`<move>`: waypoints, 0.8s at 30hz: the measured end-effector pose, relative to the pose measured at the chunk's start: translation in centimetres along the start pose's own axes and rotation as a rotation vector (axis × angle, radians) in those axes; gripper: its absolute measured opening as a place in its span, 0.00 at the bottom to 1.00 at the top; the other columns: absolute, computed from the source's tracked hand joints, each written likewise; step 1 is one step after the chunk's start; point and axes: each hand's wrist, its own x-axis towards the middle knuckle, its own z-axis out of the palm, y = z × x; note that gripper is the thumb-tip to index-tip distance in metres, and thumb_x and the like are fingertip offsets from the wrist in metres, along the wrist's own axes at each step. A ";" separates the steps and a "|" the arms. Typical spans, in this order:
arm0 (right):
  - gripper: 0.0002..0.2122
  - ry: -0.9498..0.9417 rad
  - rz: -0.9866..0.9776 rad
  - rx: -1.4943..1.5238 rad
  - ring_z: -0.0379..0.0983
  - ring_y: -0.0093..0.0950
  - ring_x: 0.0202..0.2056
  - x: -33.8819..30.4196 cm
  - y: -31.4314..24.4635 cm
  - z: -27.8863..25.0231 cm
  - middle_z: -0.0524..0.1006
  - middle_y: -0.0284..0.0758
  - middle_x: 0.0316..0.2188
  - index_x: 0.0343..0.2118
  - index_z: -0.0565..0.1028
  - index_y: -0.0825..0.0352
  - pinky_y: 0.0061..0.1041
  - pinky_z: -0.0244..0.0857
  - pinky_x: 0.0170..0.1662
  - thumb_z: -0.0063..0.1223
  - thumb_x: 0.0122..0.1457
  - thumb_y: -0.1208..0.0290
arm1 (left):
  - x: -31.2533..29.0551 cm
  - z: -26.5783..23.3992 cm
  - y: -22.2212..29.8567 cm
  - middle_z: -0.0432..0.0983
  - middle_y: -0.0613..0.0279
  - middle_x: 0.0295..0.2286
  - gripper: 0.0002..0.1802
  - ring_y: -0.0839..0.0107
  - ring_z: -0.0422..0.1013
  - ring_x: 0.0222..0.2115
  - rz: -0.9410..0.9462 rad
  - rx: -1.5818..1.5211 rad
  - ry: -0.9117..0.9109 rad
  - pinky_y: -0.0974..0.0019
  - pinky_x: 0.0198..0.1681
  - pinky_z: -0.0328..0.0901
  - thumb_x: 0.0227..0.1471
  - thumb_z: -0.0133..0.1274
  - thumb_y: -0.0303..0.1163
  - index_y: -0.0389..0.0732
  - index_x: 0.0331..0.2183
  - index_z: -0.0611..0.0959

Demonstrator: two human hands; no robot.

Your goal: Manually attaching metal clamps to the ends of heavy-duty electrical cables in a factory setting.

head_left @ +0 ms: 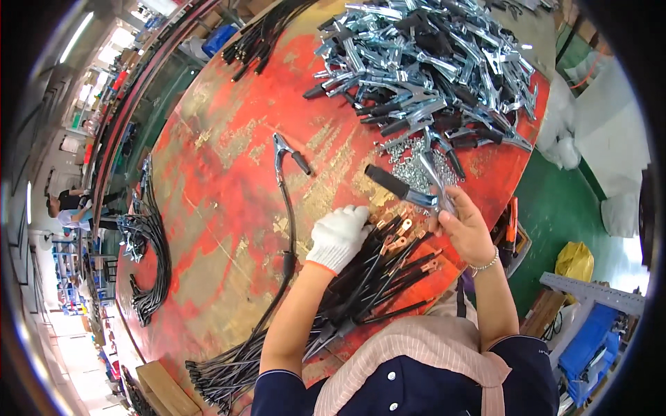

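My right hand (461, 223), bare, grips a silver metal spring clamp (436, 182) by its metal part. The clamp's black-sleeved handle (386, 181) points left, over the table. My left hand (341, 234), in a white knit glove, rests at the ends of a bundle of black cables (374, 284) with copper lugs (399, 243). Its fingers are curled together, and what they hold, if anything, is hidden. Beyond my right hand lies a heap of small silver nuts or screws (416, 165). Left of my gloved hand, another clamp (283, 149) lies at the end of a black cable (288, 215).
A large pile of silver clamps (423, 62) covers the table's far right. More black cables lie at the far edge (257, 41) and left edge (159, 256) of the worn red table (229, 159). A blue crate (590, 340) stands at lower right. A person (76, 211) is in the left background.
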 end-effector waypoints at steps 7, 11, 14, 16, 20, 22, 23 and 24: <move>0.21 0.168 -0.215 -0.195 0.73 0.19 0.27 -0.3 -1.9 0.5 0.79 0.37 0.35 0.61 0.61 0.68 0.15 0.63 0.29 0.44 0.66 0.70 | -0.3 1.5 -4.4 0.77 0.56 0.26 0.11 0.64 0.76 0.26 -0.095 -0.651 0.512 0.61 0.31 0.70 0.55 0.54 0.36 0.39 0.36 0.75; 0.23 0.151 -0.171 -0.196 0.76 0.20 0.34 -0.2 -2.8 0.8 0.79 0.37 0.40 0.55 0.69 0.73 0.19 0.70 0.39 0.60 0.57 0.75 | -0.3 1.1 -6.5 0.75 0.64 0.26 0.12 0.78 0.71 0.24 -0.090 -1.460 0.140 0.73 0.28 0.67 0.57 0.53 0.33 0.36 0.38 0.72; 0.27 0.172 -0.108 -0.352 0.75 0.18 0.32 0.4 -3.4 2.3 0.78 0.34 0.37 0.52 0.71 0.75 0.16 0.69 0.37 0.65 0.46 0.77 | 0.0 1.6 -6.6 0.74 0.63 0.26 0.12 0.78 0.70 0.23 -0.059 -1.450 0.135 0.72 0.28 0.66 0.57 0.53 0.31 0.33 0.39 0.73; 0.27 0.157 -0.054 -0.384 0.73 0.15 0.30 0.6 -4.0 3.3 0.78 0.31 0.33 0.51 0.72 0.76 0.15 0.68 0.36 0.64 0.46 0.73 | -0.5 1.5 -5.8 0.75 0.64 0.26 0.12 0.78 0.70 0.24 -0.035 -1.384 0.147 0.72 0.29 0.67 0.57 0.52 0.30 0.31 0.39 0.75; 0.20 0.057 -0.298 -0.215 0.68 0.31 0.54 2.2 -1.6 2.7 0.68 0.46 0.55 0.50 0.71 0.73 0.31 0.66 0.53 0.52 0.62 0.62 | -3.6 1.1 -4.5 0.78 0.61 0.29 0.13 0.79 0.72 0.25 0.051 -1.458 0.258 0.72 0.30 0.68 0.59 0.51 0.31 0.34 0.43 0.77; 0.19 0.074 -0.147 -0.003 0.70 0.35 0.53 3.2 -1.4 4.4 0.68 0.49 0.56 0.54 0.64 0.70 0.33 0.67 0.52 0.39 0.69 0.60 | -4.2 0.5 -4.1 0.77 0.62 0.28 0.13 0.79 0.72 0.25 0.068 -1.181 0.284 0.71 0.30 0.68 0.58 0.51 0.30 0.36 0.44 0.77; 0.19 0.008 -0.136 0.029 0.72 0.34 0.50 3.7 -0.6 3.9 0.71 0.49 0.54 0.53 0.63 0.69 0.32 0.68 0.50 0.38 0.69 0.58 | -4.3 0.6 -4.0 0.77 0.62 0.28 0.12 0.80 0.72 0.25 0.075 -1.043 0.299 0.71 0.30 0.68 0.57 0.52 0.29 0.37 0.44 0.77; 0.19 0.007 -0.121 0.018 0.73 0.33 0.49 4.1 0.0 4.2 0.72 0.48 0.52 0.53 0.63 0.69 0.31 0.69 0.49 0.38 0.69 0.58 | -4.2 0.5 -4.3 0.77 0.62 0.26 0.14 0.80 0.71 0.26 0.045 -1.132 0.216 0.72 0.31 0.67 0.55 0.55 0.32 0.39 0.43 0.78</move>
